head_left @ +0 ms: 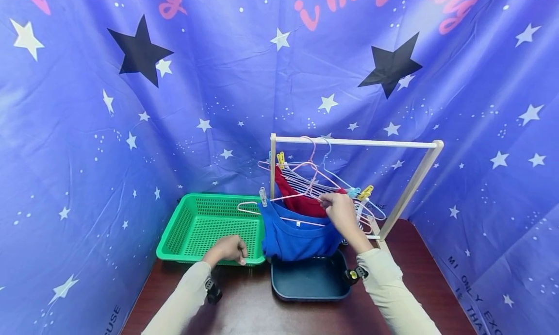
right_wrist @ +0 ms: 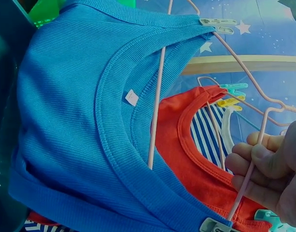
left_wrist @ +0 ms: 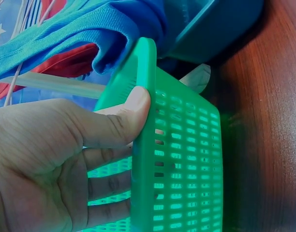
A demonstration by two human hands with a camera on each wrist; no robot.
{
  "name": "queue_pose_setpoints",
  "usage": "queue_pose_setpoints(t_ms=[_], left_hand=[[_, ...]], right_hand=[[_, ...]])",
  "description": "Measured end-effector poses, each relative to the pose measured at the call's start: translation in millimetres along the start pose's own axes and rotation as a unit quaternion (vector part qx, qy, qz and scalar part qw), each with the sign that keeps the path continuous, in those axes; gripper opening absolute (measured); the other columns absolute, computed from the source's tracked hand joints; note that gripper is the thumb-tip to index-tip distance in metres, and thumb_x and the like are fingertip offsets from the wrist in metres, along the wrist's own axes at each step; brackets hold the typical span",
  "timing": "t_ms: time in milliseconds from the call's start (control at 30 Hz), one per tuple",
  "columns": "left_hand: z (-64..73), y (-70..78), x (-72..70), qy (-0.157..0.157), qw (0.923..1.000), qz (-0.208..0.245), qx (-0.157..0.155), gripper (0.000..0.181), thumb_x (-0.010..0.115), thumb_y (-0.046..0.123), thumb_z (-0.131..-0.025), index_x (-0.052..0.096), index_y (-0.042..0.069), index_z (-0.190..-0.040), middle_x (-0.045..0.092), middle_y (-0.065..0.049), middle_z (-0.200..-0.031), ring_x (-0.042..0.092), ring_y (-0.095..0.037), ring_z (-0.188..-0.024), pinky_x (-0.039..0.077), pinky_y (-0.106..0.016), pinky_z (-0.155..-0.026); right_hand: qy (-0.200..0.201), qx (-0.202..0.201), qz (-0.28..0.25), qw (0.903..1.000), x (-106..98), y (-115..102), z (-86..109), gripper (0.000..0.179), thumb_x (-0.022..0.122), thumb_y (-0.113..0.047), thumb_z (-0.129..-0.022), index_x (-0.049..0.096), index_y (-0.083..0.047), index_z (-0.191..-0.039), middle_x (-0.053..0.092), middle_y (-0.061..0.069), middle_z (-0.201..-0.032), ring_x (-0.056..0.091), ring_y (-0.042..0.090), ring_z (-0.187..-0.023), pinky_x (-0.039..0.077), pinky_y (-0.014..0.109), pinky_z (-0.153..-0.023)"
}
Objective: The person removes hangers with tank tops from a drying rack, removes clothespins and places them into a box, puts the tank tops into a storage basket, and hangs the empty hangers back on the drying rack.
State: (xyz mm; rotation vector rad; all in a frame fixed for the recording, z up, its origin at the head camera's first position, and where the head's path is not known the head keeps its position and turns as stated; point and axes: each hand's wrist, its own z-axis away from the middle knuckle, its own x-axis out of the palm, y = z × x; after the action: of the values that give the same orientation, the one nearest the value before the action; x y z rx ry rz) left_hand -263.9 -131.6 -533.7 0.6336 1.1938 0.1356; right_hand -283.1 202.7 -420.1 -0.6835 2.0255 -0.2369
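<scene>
My right hand (head_left: 339,211) pinches the arm of a pink hanger (right_wrist: 249,176) between thumb and fingers. From that hanger hangs a blue ribbed shirt (head_left: 301,238), fixed by a clothespin (head_left: 263,197) at one shoulder and a second clip (right_wrist: 216,225) at the other. A small white label shows inside its neckline. With thumb on one side of the rim and fingers on the other, my left hand (head_left: 229,249) grips the near edge of a green mesh basket (left_wrist: 186,145). Behind the blue shirt hang a red shirt (right_wrist: 191,130) and a striped one (right_wrist: 206,126).
A wooden rack with a white rod (head_left: 375,143) stands at the back right, hangers hooked on it. Below the blue shirt sits a dark tray (head_left: 310,279). Yellow clothespins (head_left: 366,192) hold the clothes behind. Starry blue curtains surround the brown table (head_left: 249,306).
</scene>
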Motion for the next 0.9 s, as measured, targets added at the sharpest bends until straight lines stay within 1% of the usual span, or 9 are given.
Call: queue_pose_setpoints(t_ms=[167, 300, 433, 533, 567, 633, 733, 800, 900], left_hand=[[3.0, -0.9, 1.5, 0.005, 1.0000, 0.007, 0.003, 0.011, 0.086, 0.012, -0.079, 0.077, 0.018, -0.082, 0.075, 0.007, -0.082, 0.065, -0.010, -0.077, 0.058, -0.042, -0.082], [5.9, -0.9, 1.2, 0.011, 0.9996, 0.017, 0.019, 0.012, 0.087, 0.013, -0.078, 0.077, 0.015, -0.085, 0.073, 0.006, -0.078, 0.063, -0.009, -0.072, 0.057, -0.038, -0.076], [9.0, 2.0, -6.5, 0.020, 0.9967, 0.050, 0.061, 0.013, 0.083, 0.013, -0.083, 0.077, 0.008, -0.093, 0.073, 0.003, -0.081, 0.063, -0.009, -0.074, 0.056, -0.033, -0.072], [11.1, 9.3, -19.7, 0.037, 0.9903, 0.083, 0.105, 0.013, 0.078, 0.015, -0.089, 0.076, 0.005, -0.097, 0.075, -0.002, -0.086, 0.065, -0.010, -0.078, 0.056, -0.030, -0.073], [11.5, 12.7, -25.0, 0.048, 0.9874, 0.091, 0.120, 0.012, 0.077, 0.016, -0.090, 0.076, 0.005, -0.097, 0.075, -0.003, -0.088, 0.066, -0.010, -0.079, 0.057, -0.029, -0.074], [12.4, 21.6, -36.3, 0.072, 0.9810, 0.117, 0.137, 0.012, 0.074, 0.016, -0.093, 0.076, 0.006, -0.099, 0.076, -0.006, -0.091, 0.066, -0.010, -0.080, 0.057, -0.028, -0.075], [12.7, 36.2, -52.2, 0.129, 0.9673, 0.165, 0.143, 0.013, 0.072, 0.015, -0.095, 0.076, 0.007, -0.103, 0.076, -0.008, -0.092, 0.068, -0.010, -0.079, 0.057, -0.026, -0.075], [11.9, 45.1, -61.0, 0.179, 0.9539, 0.197, 0.140, 0.015, 0.072, 0.015, -0.095, 0.076, 0.006, -0.107, 0.077, -0.008, -0.093, 0.068, -0.012, -0.079, 0.057, -0.026, -0.074], [7.9, 55.2, -71.2, 0.261, 0.9284, 0.229, 0.133, 0.020, 0.072, 0.017, -0.095, 0.075, 0.005, -0.111, 0.077, -0.010, -0.098, 0.070, -0.015, -0.082, 0.057, -0.026, -0.076]], right_hand=[[-0.003, 0.001, -0.001, 1.0000, 0, 0, -0.2, 0.034, 0.056, 0.016, -0.076, 0.081, -0.002, -0.091, 0.079, 0.012, -0.082, 0.076, 0.029, -0.077, 0.056, 0.046, -0.067], [-0.003, 0.002, -0.004, 1.0000, 0, 1, 0.1, 0.034, 0.057, 0.016, -0.076, 0.081, -0.001, -0.093, 0.078, 0.013, -0.082, 0.076, 0.029, -0.077, 0.057, 0.046, -0.067], [-0.005, 0.003, -0.006, 1.0000, 0, 0, 0.0, 0.034, 0.057, 0.016, -0.076, 0.081, -0.002, -0.093, 0.078, 0.013, -0.082, 0.076, 0.029, -0.077, 0.057, 0.046, -0.068], [-0.010, 0.006, -0.002, 0.9999, 1, 1, -0.7, 0.035, 0.056, 0.016, -0.075, 0.081, -0.003, -0.092, 0.078, 0.012, -0.081, 0.076, 0.028, -0.077, 0.056, 0.044, -0.066], [-0.011, 0.007, 0.000, 0.9999, 1, 1, -0.8, 0.036, 0.056, 0.015, -0.074, 0.081, -0.004, -0.091, 0.078, 0.011, -0.081, 0.076, 0.027, -0.077, 0.055, 0.043, -0.065], [-0.013, 0.007, 0.003, 0.9999, 1, 1, -0.9, 0.037, 0.055, 0.015, -0.073, 0.081, -0.004, -0.090, 0.078, 0.011, -0.081, 0.076, 0.027, -0.076, 0.053, 0.041, -0.063], [-0.014, 0.006, -0.002, 0.9999, 1, 1, -0.5, 0.038, 0.054, 0.016, -0.073, 0.081, -0.004, -0.090, 0.078, 0.011, -0.080, 0.076, 0.027, -0.076, 0.052, 0.038, -0.061], [-0.014, 0.004, -0.005, 0.9999, 1, 1, -0.2, 0.038, 0.054, 0.017, -0.073, 0.081, -0.004, -0.090, 0.078, 0.011, -0.080, 0.076, 0.027, -0.075, 0.052, 0.037, -0.060], [-0.012, -0.001, -0.007, 0.9999, 2, 1, -0.1, 0.038, 0.054, 0.017, -0.072, 0.081, -0.004, -0.089, 0.078, 0.011, -0.079, 0.076, 0.027, -0.074, 0.052, 0.037, -0.059]])
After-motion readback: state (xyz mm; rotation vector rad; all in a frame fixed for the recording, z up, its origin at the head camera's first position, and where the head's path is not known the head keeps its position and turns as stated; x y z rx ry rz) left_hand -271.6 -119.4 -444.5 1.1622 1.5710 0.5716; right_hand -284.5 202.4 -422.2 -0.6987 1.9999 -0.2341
